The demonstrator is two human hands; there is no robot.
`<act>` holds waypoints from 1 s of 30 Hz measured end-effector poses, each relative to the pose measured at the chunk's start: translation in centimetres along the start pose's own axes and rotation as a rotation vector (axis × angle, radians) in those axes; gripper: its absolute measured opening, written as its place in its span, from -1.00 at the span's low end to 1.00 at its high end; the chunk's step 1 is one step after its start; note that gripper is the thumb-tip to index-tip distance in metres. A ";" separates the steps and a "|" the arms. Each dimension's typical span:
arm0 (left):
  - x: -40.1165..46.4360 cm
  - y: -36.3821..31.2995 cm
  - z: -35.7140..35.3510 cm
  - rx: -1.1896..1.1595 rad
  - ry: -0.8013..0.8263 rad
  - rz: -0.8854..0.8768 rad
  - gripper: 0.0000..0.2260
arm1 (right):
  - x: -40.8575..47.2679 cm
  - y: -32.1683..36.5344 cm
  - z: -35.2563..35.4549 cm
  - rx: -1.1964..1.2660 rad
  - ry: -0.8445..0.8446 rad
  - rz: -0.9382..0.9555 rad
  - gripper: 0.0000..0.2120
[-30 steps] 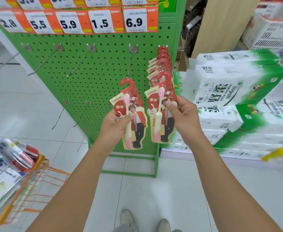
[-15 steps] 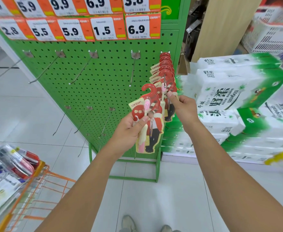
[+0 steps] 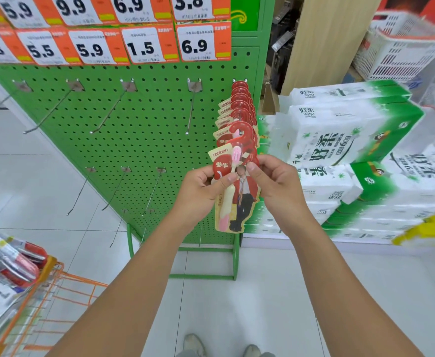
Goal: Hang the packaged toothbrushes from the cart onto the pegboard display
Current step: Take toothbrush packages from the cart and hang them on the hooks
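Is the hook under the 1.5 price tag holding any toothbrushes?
No, the hook under the 1.5 price tag is bare; the hung toothbrush packs fill the rightmost hook.

The glossy printed card of the toothbrush pack (image 3: pixel 239 191) I hold faces matt green-painted perforated metal pegboard (image 3: pixel 139 124) with bare wire hooks (image 3: pixel 108 112), beside shiny plastic-wrapped tissue packs (image 3: pixel 345 140).

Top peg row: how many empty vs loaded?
Empty pegs: 4
Pegs with packs: 1
Total: 5
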State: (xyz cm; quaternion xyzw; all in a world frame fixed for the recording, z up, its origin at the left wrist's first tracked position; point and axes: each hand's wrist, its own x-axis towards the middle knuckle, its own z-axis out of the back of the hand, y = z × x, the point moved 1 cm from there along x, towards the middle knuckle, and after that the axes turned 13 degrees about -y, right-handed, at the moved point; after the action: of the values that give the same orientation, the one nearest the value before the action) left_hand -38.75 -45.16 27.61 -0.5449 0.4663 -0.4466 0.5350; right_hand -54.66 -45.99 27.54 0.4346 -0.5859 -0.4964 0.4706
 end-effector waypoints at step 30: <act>-5.4 8.0 17.6 0.274 -0.459 0.322 -0.96 | -8.3 -9.3 -10.8 -0.187 -0.309 -0.199 -0.93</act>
State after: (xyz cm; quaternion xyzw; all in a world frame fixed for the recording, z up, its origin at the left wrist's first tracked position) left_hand -22.53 -36.86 19.20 -0.4736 0.3491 -0.2799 0.7586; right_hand -42.13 -40.95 18.03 0.3632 -0.5566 -0.6534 0.3623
